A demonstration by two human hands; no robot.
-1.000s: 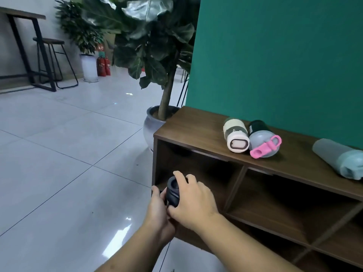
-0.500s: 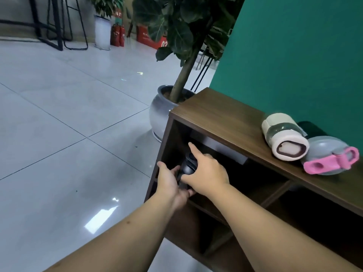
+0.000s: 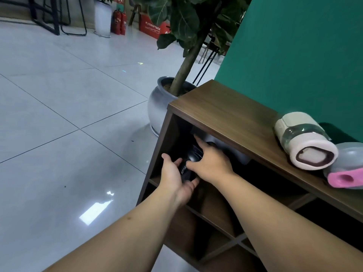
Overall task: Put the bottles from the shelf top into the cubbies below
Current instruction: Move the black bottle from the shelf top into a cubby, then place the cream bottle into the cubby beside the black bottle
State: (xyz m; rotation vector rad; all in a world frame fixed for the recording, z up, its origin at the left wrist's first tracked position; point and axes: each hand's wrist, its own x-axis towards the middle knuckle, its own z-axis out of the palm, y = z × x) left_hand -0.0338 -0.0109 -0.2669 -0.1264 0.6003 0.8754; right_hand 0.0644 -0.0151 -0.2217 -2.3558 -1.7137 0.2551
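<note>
Both hands, the left hand (image 3: 177, 178) cupping beneath and the right hand (image 3: 211, 163) clasping on top, share a closed grip on the black bottle (image 3: 189, 165), apparently just inside the top-left cubby (image 3: 174, 134); next comes setting it down and letting go.

The dark brown shelf unit (image 3: 225, 112) shows a matt wood-grain finish. The black bottle (image 3: 189, 163) looks like smooth, slightly glossy plastic. The cream-and-clear bottle (image 3: 302, 140) has a matt cream sleeve around a shiny transparent middle. The pale floor tiles (image 3: 68, 134) are polished and mirror the light; the round grey plant pot (image 3: 159, 108) is glossy.
</note>
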